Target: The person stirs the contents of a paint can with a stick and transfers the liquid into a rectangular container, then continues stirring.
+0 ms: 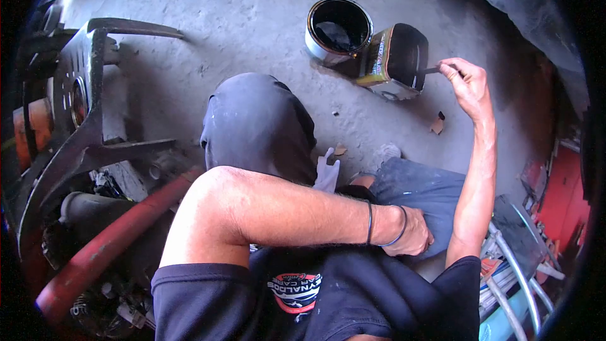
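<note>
My right hand (467, 85), at the upper right, pinches the end of a thin dark stick (432, 71). The stick's other end reaches the rim of a rectangular tin (379, 63) with a cut-open top and a dark inside. Beside that tin stands a round metal can (325, 53), its inner wall coated black, with dark, shiny liquid at the bottom. Two dark bands circle the wrist of my left arm, which crosses in front of my body. My left hand (410, 233) rests curled against the grey trouser leg (420, 183); whatever its fingers may hold is hidden.
A black car bumper (95, 101) stands at the left, near a red tube (107, 246) and piled parts. Small scraps (437, 123) lie on the grey floor (240, 19). Metal tubes (508, 256) are at the lower right, and grey plastic sheeting (517, 0) hangs at the upper right.
</note>
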Demonstrator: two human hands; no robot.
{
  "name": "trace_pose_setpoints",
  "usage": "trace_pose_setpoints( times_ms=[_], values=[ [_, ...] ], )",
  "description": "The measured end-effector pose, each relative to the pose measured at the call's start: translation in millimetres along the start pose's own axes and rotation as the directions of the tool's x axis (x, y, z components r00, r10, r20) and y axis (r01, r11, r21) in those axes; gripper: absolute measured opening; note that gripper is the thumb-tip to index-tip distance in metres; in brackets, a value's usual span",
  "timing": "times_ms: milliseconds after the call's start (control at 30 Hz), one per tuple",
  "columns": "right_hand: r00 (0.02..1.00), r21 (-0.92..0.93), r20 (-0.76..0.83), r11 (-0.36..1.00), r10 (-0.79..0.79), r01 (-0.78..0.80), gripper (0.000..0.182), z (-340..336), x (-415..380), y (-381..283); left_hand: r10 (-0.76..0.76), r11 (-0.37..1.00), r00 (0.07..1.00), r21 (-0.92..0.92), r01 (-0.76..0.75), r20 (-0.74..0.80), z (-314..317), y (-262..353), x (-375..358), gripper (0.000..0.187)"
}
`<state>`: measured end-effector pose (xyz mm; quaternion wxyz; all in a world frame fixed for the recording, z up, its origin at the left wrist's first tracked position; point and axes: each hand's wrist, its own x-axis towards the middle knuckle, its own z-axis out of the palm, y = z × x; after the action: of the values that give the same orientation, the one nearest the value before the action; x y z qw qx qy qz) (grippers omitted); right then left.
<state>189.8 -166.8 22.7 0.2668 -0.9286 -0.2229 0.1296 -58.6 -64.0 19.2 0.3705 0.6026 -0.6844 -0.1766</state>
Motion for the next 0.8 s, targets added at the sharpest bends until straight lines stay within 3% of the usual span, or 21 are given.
trace_pose_setpoints(
  times_ms=[100, 167, 400, 533, 600, 800],
  values=[
    [0.998, -0.011, -0.06, 1.0, -0.011, 0.011, 0.024, -15, -4, -6, 0.027, 1.0, 1.0, -0.013, -0.027, -0.014, 0, -1, 2, 0.036],
    [0.994, -0.019, -0.106, 1.0, 0.011, -0.013, 0.026, -21, -8, -12, -0.014, 0.997, 0.997, -0.072, 0.019, 0.072, 0, 0, 4, 0.037],
    [0.975, 0.043, -0.215, 0.998, 0.056, -0.048, 0.028, -30, -22, -22, 0.017, 0.998, 0.999, -0.066, -0.013, 0.052, -1, 0, 5, 0.036],
    [0.968, 0.081, -0.224, 0.992, 0.113, -0.097, 0.027, -26, -27, -14, 0.029, 0.997, 0.999, -0.067, -0.027, 0.042, 1, -1, 7, 0.034],
    [0.972, 0.075, -0.234, 0.997, 0.035, -0.018, 0.025, -17, -27, -1, 0.045, 0.997, 0.997, -0.061, -0.041, 0.056, 2, -2, 9, 0.033],
    [0.985, 0.064, -0.165, 0.997, 0.047, -0.037, 0.023, -5, -30, 0, 0.031, 0.995, 0.999, -0.091, -0.033, -0.03, 14, -4, 12, 0.029]
  ],
)
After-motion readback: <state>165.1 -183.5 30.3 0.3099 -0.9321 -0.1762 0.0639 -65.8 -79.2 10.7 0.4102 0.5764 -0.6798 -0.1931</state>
